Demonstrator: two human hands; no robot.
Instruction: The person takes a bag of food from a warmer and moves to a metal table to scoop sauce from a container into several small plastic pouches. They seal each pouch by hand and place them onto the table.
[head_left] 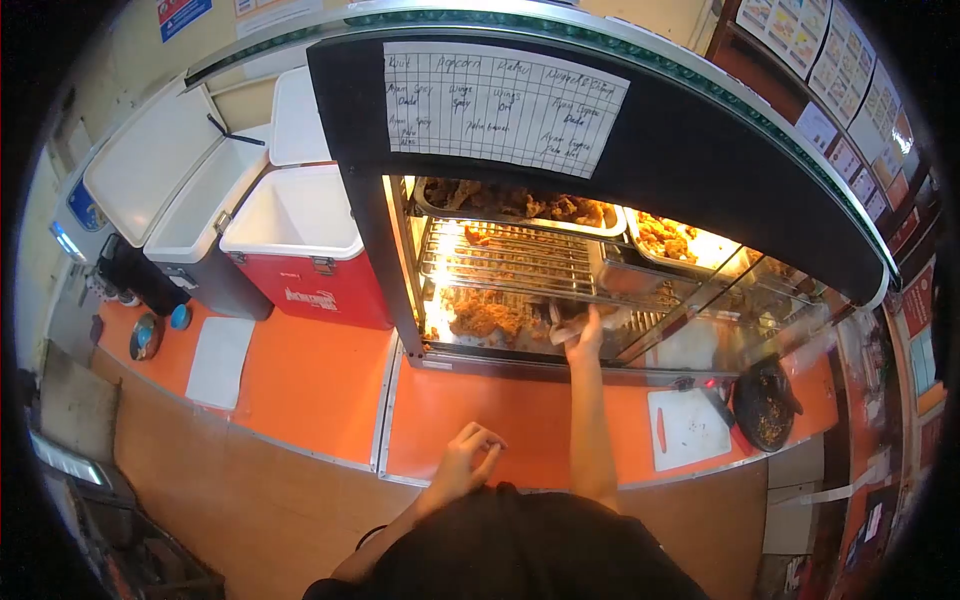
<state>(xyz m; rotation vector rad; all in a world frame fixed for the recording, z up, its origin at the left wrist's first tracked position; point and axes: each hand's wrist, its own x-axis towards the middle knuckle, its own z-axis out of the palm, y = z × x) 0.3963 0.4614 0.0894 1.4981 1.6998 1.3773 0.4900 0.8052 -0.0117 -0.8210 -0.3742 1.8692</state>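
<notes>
Cabinet [690,150]: item [566,327] (blurred) in right grip [585,345].

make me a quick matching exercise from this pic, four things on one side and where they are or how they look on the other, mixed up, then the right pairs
Things
1. left hand
2. right hand
3. red cooler box
4. handwritten chart

Places and states
A. open at the top, showing a white inside
B. at the opening of the lit cabinet
C. on the black panel above that opening
D. outside the cabinet, close in front of the wearer's body

Right pairs: 1-D, 2-B, 3-A, 4-C
</notes>
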